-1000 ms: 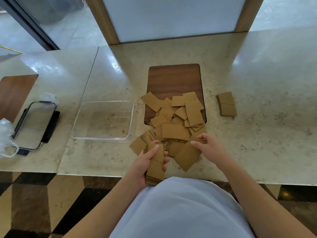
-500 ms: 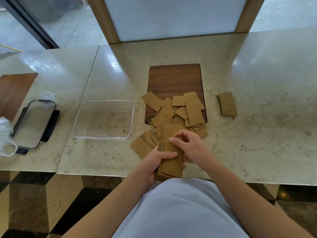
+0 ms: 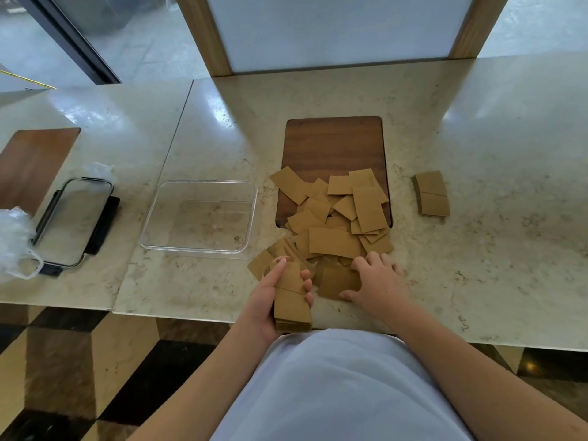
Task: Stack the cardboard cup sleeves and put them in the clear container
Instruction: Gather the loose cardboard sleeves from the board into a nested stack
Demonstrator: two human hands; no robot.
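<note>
A loose pile of brown cardboard cup sleeves [image 3: 337, 218] lies across the near end of a dark wooden board [image 3: 334, 144] and the marble counter. My left hand [image 3: 270, 300] grips a stack of sleeves [image 3: 291, 303] at the counter's front edge. My right hand [image 3: 378, 281] rests fingers spread on a single flat sleeve [image 3: 337, 281] just right of the stack; whether it grips it I cannot tell. The clear container [image 3: 200, 218] sits with nothing in it to the left of the pile. A small neat stack of sleeves [image 3: 431, 194] lies apart on the right.
A container lid with a dark rim [image 3: 73, 224] and crumpled clear plastic [image 3: 16, 243] sit at the far left. Another wooden board [image 3: 31, 163] lies behind them. A seam splits the counter into two slabs left of the container.
My right hand left the stack after adding a sleeve and moved right, onto another sleeve on the counter. My left hand still holds the stack.
</note>
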